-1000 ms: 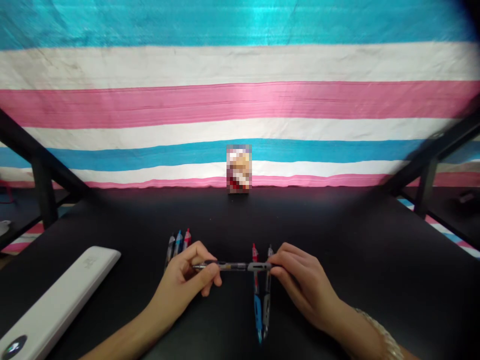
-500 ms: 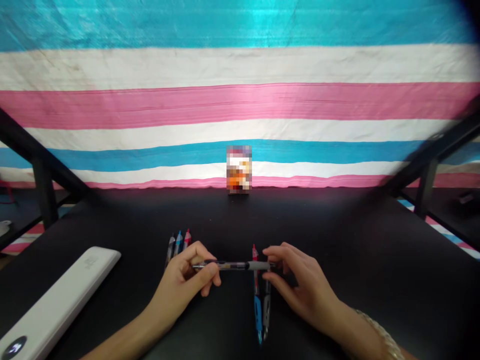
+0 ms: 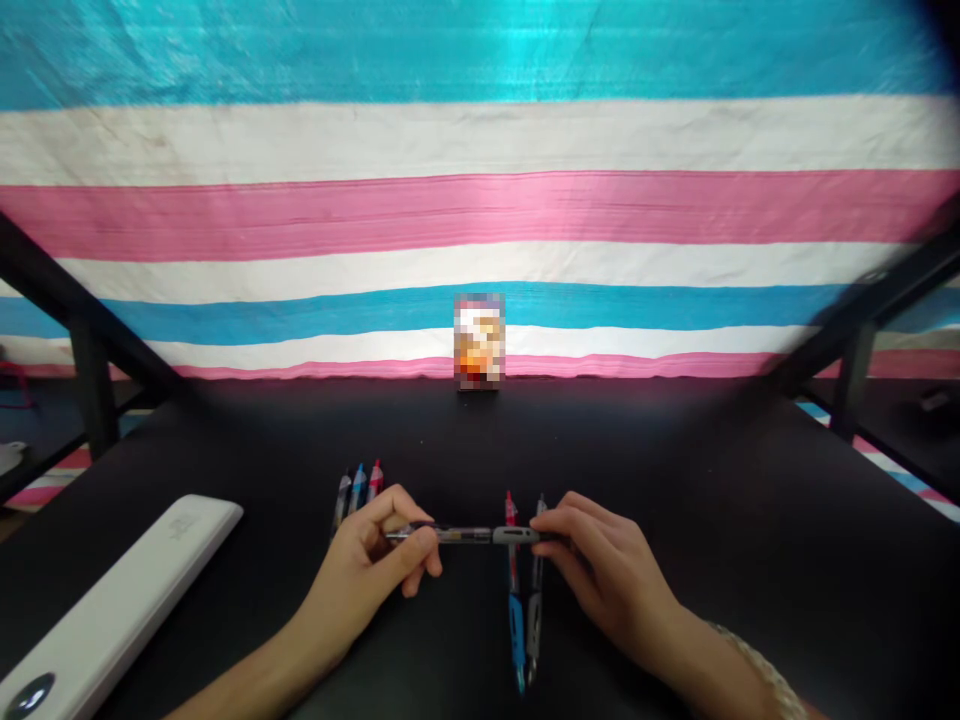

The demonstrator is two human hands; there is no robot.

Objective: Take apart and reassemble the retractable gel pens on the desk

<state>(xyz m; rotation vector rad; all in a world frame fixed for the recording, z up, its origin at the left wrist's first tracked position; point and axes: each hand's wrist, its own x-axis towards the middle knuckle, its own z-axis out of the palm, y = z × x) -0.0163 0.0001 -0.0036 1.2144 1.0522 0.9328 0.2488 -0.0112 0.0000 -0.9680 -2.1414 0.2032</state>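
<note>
A clear-barrelled pen with a grey grip lies level between my two hands, above the table. My left hand pinches its left end between thumb and fingers. At the opposite end, my right hand has thumb and fingers closed on the dark tip beyond the grip. Below it, a pen with a red end and blue grip lies beside a grey-gripped pen, partly covered by the held pen and my right fingers. Behind my left hand are a black pen, a blue pen and a red pen, their lower parts hidden.
A long white device with a round dark display lies at the left of the black table. A small blurred-out box stands at the back. Black frame bars flank the table, and a striped sheet hangs behind.
My right thumb and fingers have closed from apart onto the pen's right end. The pen has rolled, so dark slots now show on its grey grip. My left hand keeps its hold.
</note>
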